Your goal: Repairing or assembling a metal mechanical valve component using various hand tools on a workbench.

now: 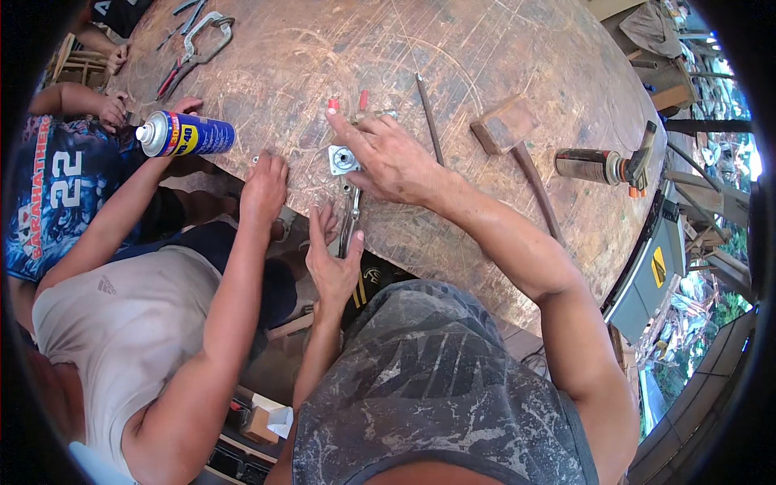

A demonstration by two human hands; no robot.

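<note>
My right hand (388,162) bends over a silver flanged part (342,159) with a round hole, gripping it beside small red-tipped items (363,100) and other metal pieces. Below it a long, slim metal part (349,212) extends toward the table's near edge. My left hand (331,263) is at that edge, thumb and fingers spread on either side of the slim part and touching it. Some of the metal pieces are hidden by my fingers.
On the worn brown table (558,56) lie a clamp (194,56), blue spray can (198,135), rod (428,121), mallet (505,129) and torch canister (590,166). Co-workers stand left, one in a pale top (129,323), hands on the table. A grey case (647,267) is right.
</note>
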